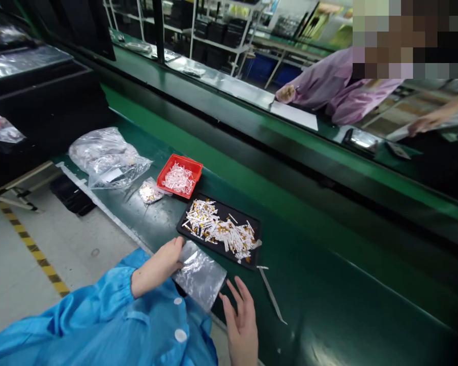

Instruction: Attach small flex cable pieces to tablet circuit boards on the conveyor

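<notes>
A clear, shiny plastic-wrapped flat piece (200, 274) lies tilted at the near edge of the green bench. My left hand (163, 264) pinches its upper left corner. At its right end is my right hand (241, 315), fingers spread, with the fingertips close to the edge of the plastic. Just beyond the piece, a black tray (221, 248) holds many small white and amber strips (213, 223). Behind that tray stands a red bin (198, 172) of thin whitish pieces (178, 178).
A large clear bag (107, 155) and a small bag (150, 191) lie left of the bin. A thin pale strip (272, 297) is right of the tray. Across the line, a person in pink sleeves (320, 81) works near a white sheet (294, 115).
</notes>
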`<move>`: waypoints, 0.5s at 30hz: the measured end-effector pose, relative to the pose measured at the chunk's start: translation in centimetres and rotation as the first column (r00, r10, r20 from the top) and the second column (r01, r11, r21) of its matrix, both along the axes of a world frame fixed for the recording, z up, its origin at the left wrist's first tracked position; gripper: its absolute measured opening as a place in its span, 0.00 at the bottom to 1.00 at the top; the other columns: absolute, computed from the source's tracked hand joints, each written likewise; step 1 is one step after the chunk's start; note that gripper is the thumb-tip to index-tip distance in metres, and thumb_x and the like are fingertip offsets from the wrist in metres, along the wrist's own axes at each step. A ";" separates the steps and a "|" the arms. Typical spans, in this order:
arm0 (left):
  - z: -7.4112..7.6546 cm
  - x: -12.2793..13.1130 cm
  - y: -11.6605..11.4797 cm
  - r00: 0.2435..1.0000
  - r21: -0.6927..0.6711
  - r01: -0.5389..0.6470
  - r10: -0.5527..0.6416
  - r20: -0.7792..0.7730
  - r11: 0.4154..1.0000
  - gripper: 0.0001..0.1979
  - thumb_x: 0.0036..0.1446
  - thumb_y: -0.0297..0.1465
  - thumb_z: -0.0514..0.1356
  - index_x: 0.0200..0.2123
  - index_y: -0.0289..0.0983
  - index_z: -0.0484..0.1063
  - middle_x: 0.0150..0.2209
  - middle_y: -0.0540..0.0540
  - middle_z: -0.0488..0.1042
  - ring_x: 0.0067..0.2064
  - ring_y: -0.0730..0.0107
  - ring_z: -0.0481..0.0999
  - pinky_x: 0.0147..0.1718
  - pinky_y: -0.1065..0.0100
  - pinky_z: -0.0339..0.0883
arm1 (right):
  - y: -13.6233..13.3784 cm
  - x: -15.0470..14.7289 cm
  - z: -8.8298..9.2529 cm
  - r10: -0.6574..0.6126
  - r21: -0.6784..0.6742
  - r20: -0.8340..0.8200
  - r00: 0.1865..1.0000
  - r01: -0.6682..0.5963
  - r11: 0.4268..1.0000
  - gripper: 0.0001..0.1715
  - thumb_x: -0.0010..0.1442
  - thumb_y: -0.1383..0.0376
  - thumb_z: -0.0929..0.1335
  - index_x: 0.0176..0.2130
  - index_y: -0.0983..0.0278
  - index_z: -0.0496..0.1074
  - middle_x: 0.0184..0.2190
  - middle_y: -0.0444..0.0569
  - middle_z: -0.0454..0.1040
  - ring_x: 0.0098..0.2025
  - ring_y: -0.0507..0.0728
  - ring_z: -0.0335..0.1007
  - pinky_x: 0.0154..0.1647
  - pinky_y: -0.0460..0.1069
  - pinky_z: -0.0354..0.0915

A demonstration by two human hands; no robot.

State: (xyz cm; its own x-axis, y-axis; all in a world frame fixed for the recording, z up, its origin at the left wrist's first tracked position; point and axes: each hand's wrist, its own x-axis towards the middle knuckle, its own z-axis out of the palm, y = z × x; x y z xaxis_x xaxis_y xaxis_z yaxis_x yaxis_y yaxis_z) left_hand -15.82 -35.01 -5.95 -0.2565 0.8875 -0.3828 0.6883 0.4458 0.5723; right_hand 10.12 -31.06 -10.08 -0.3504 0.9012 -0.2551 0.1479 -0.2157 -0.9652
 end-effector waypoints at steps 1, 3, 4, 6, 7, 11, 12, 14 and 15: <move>0.0 0.0 -0.1 0.999 -0.008 0.021 -0.021 0.025 1.000 0.18 0.52 0.22 0.61 0.46 0.36 0.62 0.45 0.41 0.73 0.47 0.57 0.75 0.47 0.61 0.68 | 0.2 0.1 0.0 0.010 -0.004 0.027 1.000 -0.010 1.000 0.34 0.66 0.54 0.70 0.65 0.59 0.59 0.66 0.59 0.62 0.67 0.64 0.62 0.55 0.53 0.73; 0.1 0.1 -0.1 0.996 -0.010 0.068 -0.068 0.060 0.998 0.13 0.51 0.22 0.59 0.41 0.37 0.62 0.40 0.43 0.73 0.43 0.57 0.76 0.44 0.61 0.68 | 0.5 0.0 0.2 0.009 0.002 0.073 0.997 -0.009 1.000 0.35 0.65 0.52 0.70 0.64 0.61 0.60 0.63 0.60 0.65 0.65 0.64 0.64 0.53 0.53 0.74; 0.1 0.2 -0.2 0.993 -0.002 0.093 -0.092 0.071 0.996 0.11 0.50 0.22 0.58 0.37 0.37 0.62 0.38 0.43 0.73 0.43 0.56 0.75 0.44 0.61 0.68 | 0.5 -0.2 0.3 -0.011 0.017 0.089 0.996 0.009 1.000 0.35 0.64 0.51 0.70 0.64 0.61 0.61 0.62 0.61 0.66 0.63 0.65 0.66 0.52 0.53 0.74; 0.2 0.4 -0.2 0.986 0.034 0.137 -0.140 0.090 0.990 0.08 0.48 0.23 0.56 0.32 0.38 0.60 0.38 0.42 0.72 0.44 0.53 0.74 0.46 0.58 0.67 | 0.6 -0.8 0.5 -0.066 0.057 0.104 0.992 0.060 0.997 0.34 0.63 0.49 0.70 0.62 0.61 0.63 0.62 0.60 0.66 0.60 0.65 0.69 0.49 0.53 0.75; 0.3 0.5 -0.2 0.982 0.060 0.153 -0.159 0.105 0.986 0.07 0.48 0.24 0.56 0.31 0.38 0.60 0.38 0.42 0.72 0.45 0.53 0.73 0.47 0.58 0.66 | 0.6 -1.0 0.4 -0.087 0.072 0.104 0.991 0.080 0.994 0.33 0.63 0.49 0.70 0.61 0.61 0.64 0.62 0.60 0.66 0.59 0.65 0.70 0.48 0.53 0.75; 1.3 -0.8 -0.6 0.957 0.189 0.147 -0.188 0.219 0.971 0.05 0.48 0.28 0.56 0.31 0.38 0.63 0.38 0.45 0.71 0.39 0.62 0.73 0.40 0.66 0.68 | 0.8 -1.5 -0.4 -0.159 0.137 0.085 0.984 0.146 0.980 0.30 0.63 0.49 0.70 0.57 0.62 0.68 0.60 0.61 0.68 0.53 0.64 0.74 0.43 0.51 0.76; 1.7 -1.7 -0.7 0.951 0.220 0.135 -0.189 0.246 0.966 0.05 0.50 0.30 0.56 0.32 0.38 0.65 0.37 0.46 0.72 0.37 0.65 0.73 0.37 0.67 0.68 | 0.9 -1.6 -0.8 -0.178 0.163 0.074 0.981 0.164 0.973 0.29 0.63 0.49 0.70 0.56 0.63 0.69 0.60 0.61 0.68 0.52 0.63 0.74 0.41 0.51 0.76; 2.9 -4.1 -1.0 0.947 0.283 0.096 -0.174 0.268 0.954 0.10 0.55 0.37 0.55 0.36 0.38 0.69 0.34 0.48 0.74 0.34 0.65 0.74 0.34 0.67 0.70 | 1.0 -1.6 -1.6 -0.223 0.215 0.057 0.973 0.206 0.955 0.27 0.64 0.49 0.69 0.54 0.64 0.71 0.57 0.61 0.70 0.45 0.61 0.76 0.36 0.50 0.77; 3.6 -5.5 -1.1 0.951 0.315 0.053 -0.144 0.273 0.948 0.13 0.57 0.40 0.55 0.39 0.38 0.72 0.34 0.47 0.76 0.34 0.64 0.74 0.34 0.66 0.71 | 1.2 -1.7 -2.1 -0.246 0.234 0.050 0.968 0.228 0.945 0.26 0.64 0.49 0.69 0.53 0.64 0.72 0.53 0.61 0.72 0.40 0.59 0.77 0.32 0.50 0.76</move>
